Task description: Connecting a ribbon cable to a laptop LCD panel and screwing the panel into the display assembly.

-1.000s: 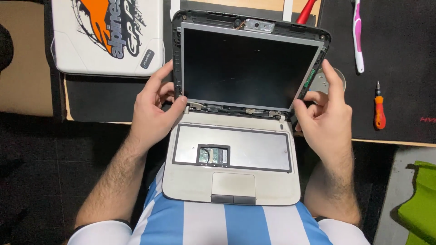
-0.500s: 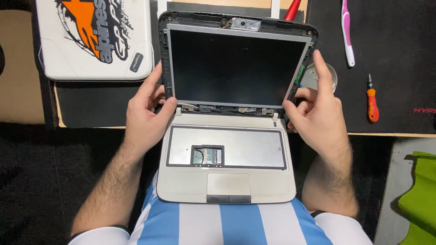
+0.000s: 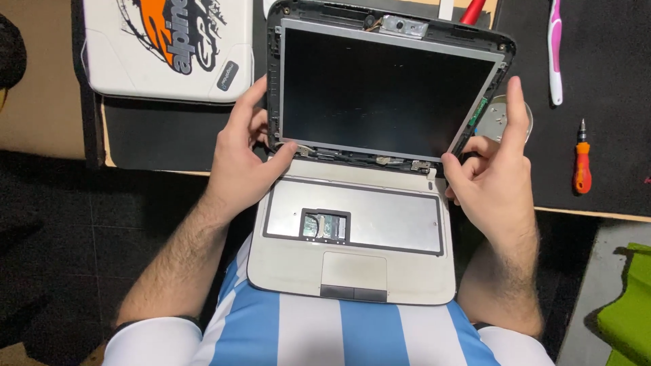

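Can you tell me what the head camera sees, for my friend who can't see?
Two hands, left and right, hold the screen edges of an open, keyboardless laptop on a lap. A white case and an orange screwdriver lie on the black mat.

- Fingertips of the left hand (image 3: 245, 157) tucked behind the left edge of the screen frame (image 3: 274, 88), out of sight.
- Part of the small round dish (image 3: 500, 116) covered by the right hand (image 3: 494, 181); contents too small to make out.
- White laptop lid (image 3: 169, 51) with an orange and black graphic cut off by the top edge.
- Red tool (image 3: 472, 11) cropped at the top edge, only a stub showing.
- Green object (image 3: 627, 312) cut by the right and bottom edges; kind unclear.
- Dark round shape (image 3: 10, 51) clipped at the left edge, unidentifiable.
- Parts inside the opening (image 3: 325, 226) in the laptop base too small to tell.
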